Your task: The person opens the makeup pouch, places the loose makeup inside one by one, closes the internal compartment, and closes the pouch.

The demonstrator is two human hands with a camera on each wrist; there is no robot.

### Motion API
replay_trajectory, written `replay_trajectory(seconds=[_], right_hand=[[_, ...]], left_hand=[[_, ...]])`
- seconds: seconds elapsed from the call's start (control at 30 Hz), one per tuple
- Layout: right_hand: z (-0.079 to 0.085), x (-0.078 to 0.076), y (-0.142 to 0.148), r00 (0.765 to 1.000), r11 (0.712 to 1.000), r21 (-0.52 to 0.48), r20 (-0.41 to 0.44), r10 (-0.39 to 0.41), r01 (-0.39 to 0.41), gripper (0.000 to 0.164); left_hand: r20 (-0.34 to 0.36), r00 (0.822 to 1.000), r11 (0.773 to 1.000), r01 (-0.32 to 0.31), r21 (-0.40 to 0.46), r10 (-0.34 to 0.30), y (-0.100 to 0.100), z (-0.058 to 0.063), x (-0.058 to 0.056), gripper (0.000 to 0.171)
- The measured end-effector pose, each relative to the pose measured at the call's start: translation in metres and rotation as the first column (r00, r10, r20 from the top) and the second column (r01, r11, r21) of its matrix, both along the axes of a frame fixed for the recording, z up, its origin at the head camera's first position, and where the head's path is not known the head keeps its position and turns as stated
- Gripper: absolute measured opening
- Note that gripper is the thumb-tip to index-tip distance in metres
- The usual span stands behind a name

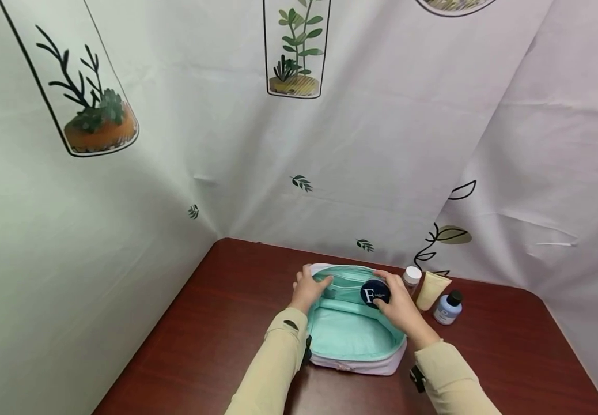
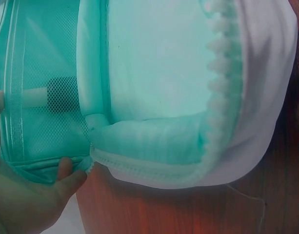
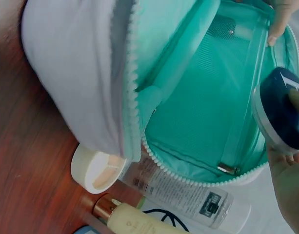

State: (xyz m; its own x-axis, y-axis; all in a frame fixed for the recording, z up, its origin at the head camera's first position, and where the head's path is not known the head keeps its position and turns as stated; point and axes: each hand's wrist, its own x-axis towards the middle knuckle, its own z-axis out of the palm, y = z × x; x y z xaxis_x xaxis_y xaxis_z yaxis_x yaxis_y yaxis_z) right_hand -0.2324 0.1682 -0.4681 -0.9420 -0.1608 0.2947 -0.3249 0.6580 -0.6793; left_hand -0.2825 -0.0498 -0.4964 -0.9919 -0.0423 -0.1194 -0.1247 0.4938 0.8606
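A toiletry bag (image 1: 353, 364) with a pale outside and mint-green lining lies unzipped on the table, its lid raised against the back. My left hand (image 1: 308, 288) grips the lid's left edge, thumb on the inner side. My right hand (image 1: 400, 305) holds a round jar (image 3: 281, 109) with a dark blue top and a white letter F, in front of the lid's mesh pocket (image 3: 203, 97). Behind the mesh lies a small pale item with a dark end (image 2: 62, 95). The bag's main compartment (image 1: 351, 334) shows bare lining.
Right of the bag stand a clear bottle (image 1: 411, 276) with a white cap, a cream-coloured tube (image 1: 432, 290) and a light blue bottle (image 1: 447, 310) with a black cap. A white round container (image 3: 86, 168) sits close beside the bag. A printed cloth (image 1: 288, 150) hangs behind the table (image 1: 216, 323).
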Motion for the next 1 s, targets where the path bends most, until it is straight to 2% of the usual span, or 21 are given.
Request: replay_trajectory(seconds=[0.33, 0.37, 0.4, 0.47, 0.6, 0.63, 0.7, 0.8, 1.0], right_hand=[[0.008, -0.011, -0.012, 0.994, 0.994, 0.039, -0.056, -0.095, 0.097, 0.042], [0.009, -0.012, -0.014, 0.994, 0.995, 0.028, -0.058, -0.098, 0.100, 0.041], [0.010, -0.013, -0.016, 0.993, 0.995, 0.014, -0.058, -0.099, 0.100, 0.040], [0.011, -0.014, -0.019, 0.994, 0.996, -0.014, -0.061, -0.094, 0.093, 0.040], [0.010, -0.018, -0.028, 0.993, 0.996, -0.044, -0.078, -0.084, 0.080, 0.041], [0.010, -0.019, -0.030, 0.993, 0.996, -0.046, -0.089, -0.078, 0.074, 0.041], [0.008, -0.021, -0.034, 0.992, 0.997, -0.042, -0.109, -0.065, 0.061, 0.041], [0.004, -0.021, -0.039, 0.990, 0.999, -0.014, -0.134, -0.045, 0.044, 0.040], [-0.003, -0.022, -0.043, 0.979, 0.992, 0.093, -0.195, -0.066, 0.085, 0.038]], left_hand=[[0.017, 1.000, 1.000, -0.007, -0.012, 0.007, 0.002, -0.001, -0.003, 0.074], [0.020, 1.000, 1.000, -0.009, -0.012, 0.009, 0.002, -0.001, -0.003, 0.075], [-0.013, 1.000, 1.000, -0.011, -0.019, 0.011, 0.002, -0.009, -0.005, 0.076], [-0.020, 1.000, 1.000, -0.013, -0.026, 0.012, 0.001, -0.010, -0.006, 0.078], [-0.029, 0.999, 0.998, -0.025, -0.049, 0.023, 0.003, -0.011, -0.006, 0.077], [0.000, 1.000, 0.998, -0.028, -0.049, 0.028, 0.003, -0.004, -0.004, 0.076], [0.003, 0.999, 0.997, -0.039, -0.062, 0.040, 0.003, -0.005, -0.005, 0.073], [0.005, 0.999, 0.996, -0.049, -0.073, 0.050, 0.004, -0.006, -0.006, 0.072], [-0.002, 0.999, 0.996, -0.043, -0.077, 0.043, 0.005, -0.006, -0.005, 0.072]])
